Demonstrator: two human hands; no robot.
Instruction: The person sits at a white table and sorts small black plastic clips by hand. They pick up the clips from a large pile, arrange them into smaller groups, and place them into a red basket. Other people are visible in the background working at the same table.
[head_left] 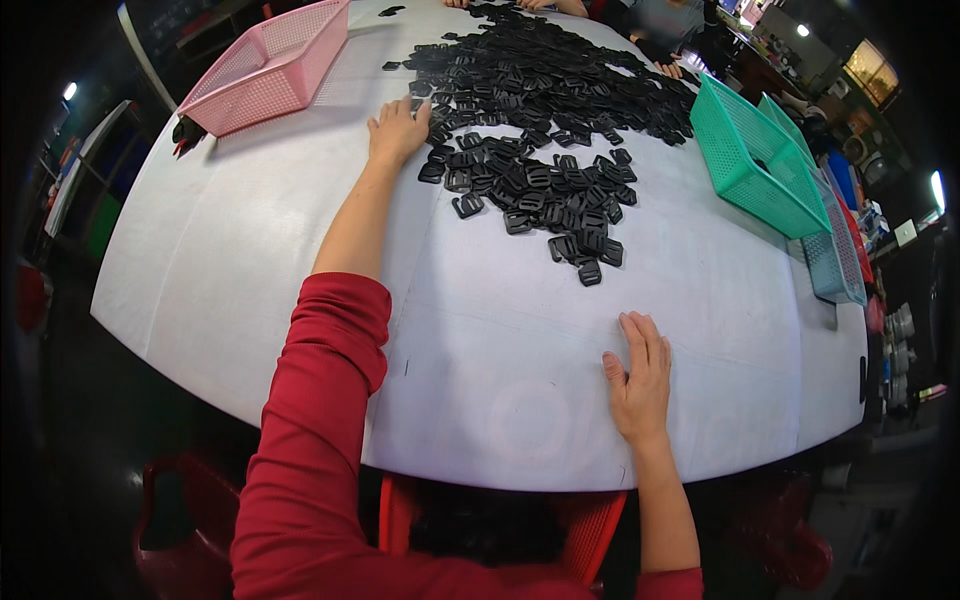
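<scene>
A large heap of black plastic strap buckles (540, 75) covers the far middle of the white table (250, 300). From it a smaller cluster of black buckles (545, 185) spreads toward me. My left hand (400, 130) reaches out to the heap's left edge, fingers stretched and apart. Its fingertips are beside the nearest buckles; I see nothing held in it. My right hand (642, 385) rests on the bare tabletop near the front edge, fingers extended and thumb apart, with nothing in it. A single buckle (589, 273) lies at the cluster's near tip, ahead of that hand.
A pink mesh basket (290, 95) stands at the far left. Green (765, 180) and grey-blue (838, 260) baskets line the right edge. Below the front edge is a red basket (595, 530) with dark contents. Other people's hands (530, 5) are at the far side.
</scene>
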